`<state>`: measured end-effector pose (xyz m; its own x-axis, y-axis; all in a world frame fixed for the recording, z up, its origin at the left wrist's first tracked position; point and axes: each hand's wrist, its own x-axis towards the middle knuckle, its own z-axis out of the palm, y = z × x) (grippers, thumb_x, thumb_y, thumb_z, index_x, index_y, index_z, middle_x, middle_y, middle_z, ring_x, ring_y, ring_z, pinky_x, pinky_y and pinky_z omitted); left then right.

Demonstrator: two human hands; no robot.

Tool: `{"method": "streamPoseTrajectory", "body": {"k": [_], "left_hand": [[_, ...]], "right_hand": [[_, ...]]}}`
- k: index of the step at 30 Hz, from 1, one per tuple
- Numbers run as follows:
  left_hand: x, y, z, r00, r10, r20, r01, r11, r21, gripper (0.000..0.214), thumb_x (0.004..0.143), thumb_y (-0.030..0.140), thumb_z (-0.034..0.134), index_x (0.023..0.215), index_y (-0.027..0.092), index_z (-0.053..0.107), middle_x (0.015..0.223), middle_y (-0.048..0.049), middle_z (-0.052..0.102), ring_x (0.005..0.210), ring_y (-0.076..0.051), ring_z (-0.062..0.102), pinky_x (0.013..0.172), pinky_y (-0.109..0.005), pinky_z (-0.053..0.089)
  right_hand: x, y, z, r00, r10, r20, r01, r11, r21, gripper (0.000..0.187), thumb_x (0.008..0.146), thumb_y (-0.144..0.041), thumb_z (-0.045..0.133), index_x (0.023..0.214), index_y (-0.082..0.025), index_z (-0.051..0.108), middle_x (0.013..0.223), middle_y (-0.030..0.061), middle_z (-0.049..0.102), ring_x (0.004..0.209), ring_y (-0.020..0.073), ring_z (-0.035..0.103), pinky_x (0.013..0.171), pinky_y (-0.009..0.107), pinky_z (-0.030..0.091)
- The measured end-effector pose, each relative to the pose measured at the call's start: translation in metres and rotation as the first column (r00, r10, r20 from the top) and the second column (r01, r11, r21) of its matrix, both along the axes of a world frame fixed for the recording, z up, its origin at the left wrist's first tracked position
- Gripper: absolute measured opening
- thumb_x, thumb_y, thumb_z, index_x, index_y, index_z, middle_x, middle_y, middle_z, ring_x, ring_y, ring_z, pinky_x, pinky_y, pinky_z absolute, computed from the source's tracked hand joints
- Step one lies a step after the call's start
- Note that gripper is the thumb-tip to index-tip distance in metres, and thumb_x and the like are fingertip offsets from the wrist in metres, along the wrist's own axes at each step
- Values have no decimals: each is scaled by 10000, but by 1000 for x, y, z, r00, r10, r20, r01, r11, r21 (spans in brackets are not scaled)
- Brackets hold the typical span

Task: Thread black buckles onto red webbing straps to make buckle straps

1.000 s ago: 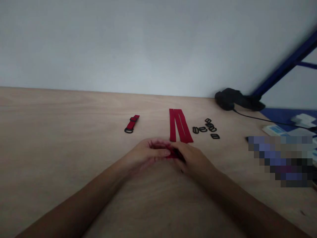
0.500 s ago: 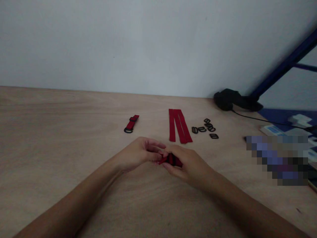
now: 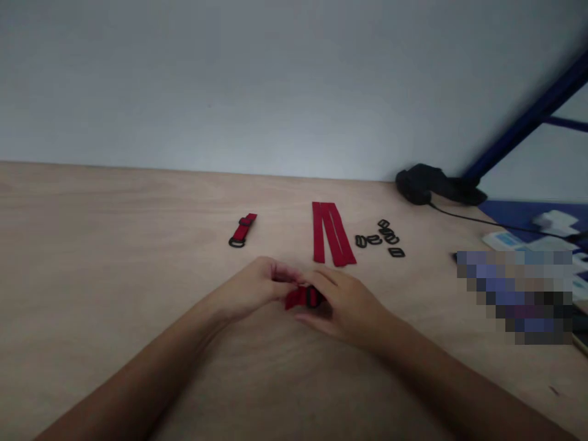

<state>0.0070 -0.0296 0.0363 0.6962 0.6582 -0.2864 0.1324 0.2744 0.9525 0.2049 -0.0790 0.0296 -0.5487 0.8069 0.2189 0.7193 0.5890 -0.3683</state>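
Between my two hands is a red webbing strap (image 3: 296,297) threaded through a black slide buckle (image 3: 312,296). My left hand (image 3: 263,285) pinches the strap's upper edge near its loose end. Curled around the buckle side is my right hand (image 3: 351,301), its thumb apart below the strap and its fingers behind it. Part of the strap is hidden in the right palm. Beyond the left hand lies another red strap (image 3: 242,231) fitted with a black slider and a D-ring (image 3: 237,243). Flat red strap pieces (image 3: 328,236) rest side by side past the right hand.
Several black buckles and rings (image 3: 387,235) lie loose to the right of the flat straps. Farther back are a dark object (image 3: 422,184) with a cable and a blue frame bar (image 3: 519,128). Papers (image 3: 505,241) and a blurred-out patch (image 3: 519,294) occupy the right side.
The strap between my hands has turned, so its loose end and the black slide buckle now show more. My right thumb has moved away from the strap.
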Motion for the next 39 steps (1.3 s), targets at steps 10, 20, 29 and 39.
{"method": "streamPoseTrajectory", "body": {"k": [10,20,29,39], "left_hand": [[-4,1,4,993,39,-109,-38,999,15,233,720,195,670,930,129,745,874,-68,737,671,-138,610,620,-209,442],[-10,3,9,988,9,-156,1,998,64,182,707,152,643,846,137,759,742,-36,715,590,-114,566,612,-206,448],[-4,2,0,986,3,-168,10,997,80,186,717,205,639,847,119,740,798,-57,719,632,-136,587,614,-230,453],[-2,1,-2,983,98,-155,-96,995,18,239,659,159,650,885,95,697,765,-52,693,620,-137,582,603,-251,460]], "right_hand": [[4,4,-3,999,-35,4,35,998,-58,244,857,-308,612,1059,-172,628,967,94,690,869,228,641,776,354,483],[10,5,-3,998,-8,-54,5,998,-68,221,848,-271,621,1046,-175,631,964,85,667,851,201,629,741,306,494],[8,3,-4,997,-44,69,39,997,69,322,828,-332,617,1113,-182,623,998,106,680,882,251,628,790,389,467],[11,9,-12,992,32,123,-44,994,102,234,868,-328,608,1018,-158,666,893,93,701,842,238,638,743,357,471]]}}
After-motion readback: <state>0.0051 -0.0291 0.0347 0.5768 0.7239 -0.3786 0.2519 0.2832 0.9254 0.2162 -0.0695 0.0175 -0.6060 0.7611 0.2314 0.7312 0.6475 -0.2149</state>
